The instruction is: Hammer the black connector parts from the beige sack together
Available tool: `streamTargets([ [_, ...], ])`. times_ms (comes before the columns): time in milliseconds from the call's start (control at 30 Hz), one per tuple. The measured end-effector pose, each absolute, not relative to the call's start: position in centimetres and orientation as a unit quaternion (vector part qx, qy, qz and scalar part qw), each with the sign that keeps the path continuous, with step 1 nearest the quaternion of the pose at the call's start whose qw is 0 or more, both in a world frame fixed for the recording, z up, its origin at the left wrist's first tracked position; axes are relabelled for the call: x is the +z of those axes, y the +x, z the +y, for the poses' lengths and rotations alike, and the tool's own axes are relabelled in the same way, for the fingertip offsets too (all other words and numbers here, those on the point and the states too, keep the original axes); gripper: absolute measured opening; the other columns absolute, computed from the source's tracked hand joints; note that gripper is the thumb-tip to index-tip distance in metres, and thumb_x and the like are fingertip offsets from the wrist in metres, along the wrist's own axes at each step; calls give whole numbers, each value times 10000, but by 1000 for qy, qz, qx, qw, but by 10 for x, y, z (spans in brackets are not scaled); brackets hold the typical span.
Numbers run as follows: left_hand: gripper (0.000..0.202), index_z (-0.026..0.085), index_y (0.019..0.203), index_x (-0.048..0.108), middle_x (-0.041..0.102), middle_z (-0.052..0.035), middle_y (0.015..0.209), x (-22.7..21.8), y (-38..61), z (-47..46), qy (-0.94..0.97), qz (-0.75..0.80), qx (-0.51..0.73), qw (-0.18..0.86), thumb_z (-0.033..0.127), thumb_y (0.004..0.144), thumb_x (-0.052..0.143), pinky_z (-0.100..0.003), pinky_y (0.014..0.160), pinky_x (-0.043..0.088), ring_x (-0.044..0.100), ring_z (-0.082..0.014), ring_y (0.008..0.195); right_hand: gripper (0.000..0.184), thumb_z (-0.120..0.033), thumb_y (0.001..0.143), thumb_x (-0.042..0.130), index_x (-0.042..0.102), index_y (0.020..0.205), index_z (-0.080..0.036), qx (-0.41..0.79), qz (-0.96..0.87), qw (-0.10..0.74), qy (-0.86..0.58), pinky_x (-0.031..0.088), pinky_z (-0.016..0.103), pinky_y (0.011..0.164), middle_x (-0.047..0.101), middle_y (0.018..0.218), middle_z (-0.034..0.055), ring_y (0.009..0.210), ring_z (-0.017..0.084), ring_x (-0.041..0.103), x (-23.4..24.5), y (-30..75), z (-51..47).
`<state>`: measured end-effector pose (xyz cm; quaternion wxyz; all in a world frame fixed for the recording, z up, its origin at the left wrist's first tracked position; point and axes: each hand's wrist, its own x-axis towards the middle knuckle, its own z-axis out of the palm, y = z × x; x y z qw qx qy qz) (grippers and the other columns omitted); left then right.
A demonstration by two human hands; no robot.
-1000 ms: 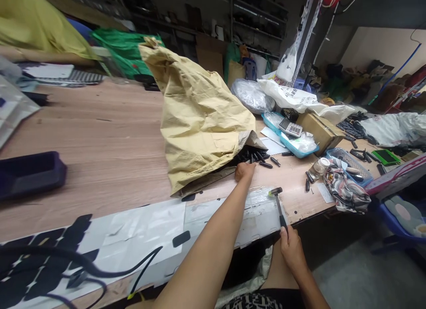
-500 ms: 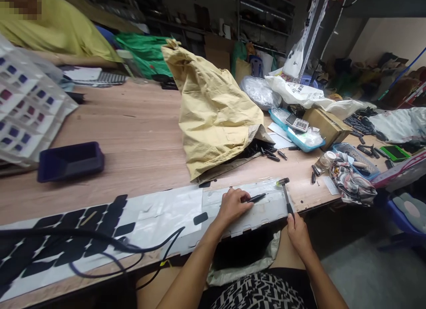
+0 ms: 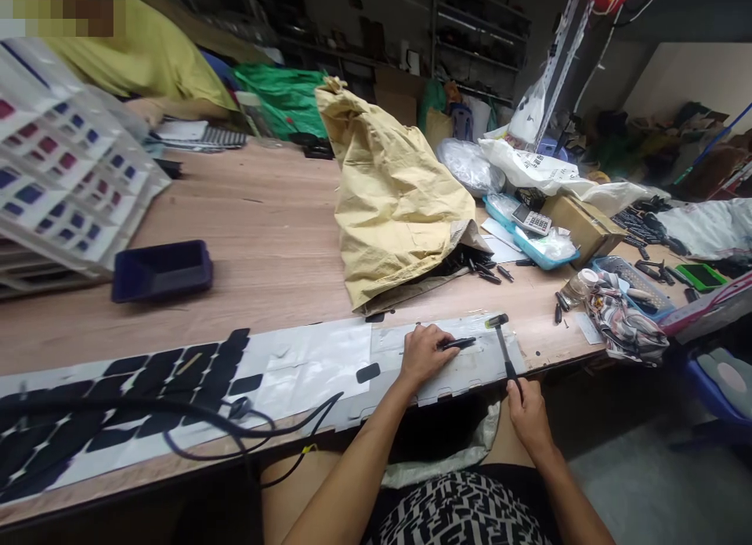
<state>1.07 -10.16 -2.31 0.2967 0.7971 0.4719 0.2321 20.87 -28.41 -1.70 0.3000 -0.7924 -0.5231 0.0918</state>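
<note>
My left hand (image 3: 428, 352) is closed on a slim black piece (image 3: 461, 343), shaped like a pocket knife handle, low over the grey-white board (image 3: 423, 388) at the table's front edge. My right hand (image 3: 527, 412) grips the black handle of a small hammer (image 3: 502, 345). The hammer's head, with one yellowish face, is up and just right of the black piece, apart from it. Several similar black pieces spill from the mouth of a tan cloth sack (image 3: 399, 216) behind my hands.
Rows of black flat pieces (image 3: 217, 373) lie on white sheeting at left, with dark cables (image 3: 282, 429) arching in front. A dark blue tray (image 3: 161, 272) and white plastic basket (image 3: 76, 161) stand farther back. A jar (image 3: 579, 288) and blue basket (image 3: 638, 283) are at right. Across the table sits a person in yellow.
The view has shifted left, so the scene sits farther right. My left hand still holds the black piece; the hammer stays raised in my right hand, close to the same place.
</note>
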Motion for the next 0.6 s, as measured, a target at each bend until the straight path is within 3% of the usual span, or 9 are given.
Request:
streamTargets([
  [233,162,305,922,771,706,0,946,-25,12,-101,790,478,242,298,376,782,731,-403,908,357,549,-248,1014,388,-468,1007,372,614,858,-203,147,-568,300,-752,409,259,593,637,667,41,610,182,589,-1,179,-291],
  [600,180,300,930,777,705,-9,945,-26,13,-99,789,482,242,295,390,781,730,-405,904,357,539,-247,1006,358,-447,1000,348,547,810,-216,157,-571,263,-761,345,264,570,597,642,16,551,166,543,-1,171,-288],
])
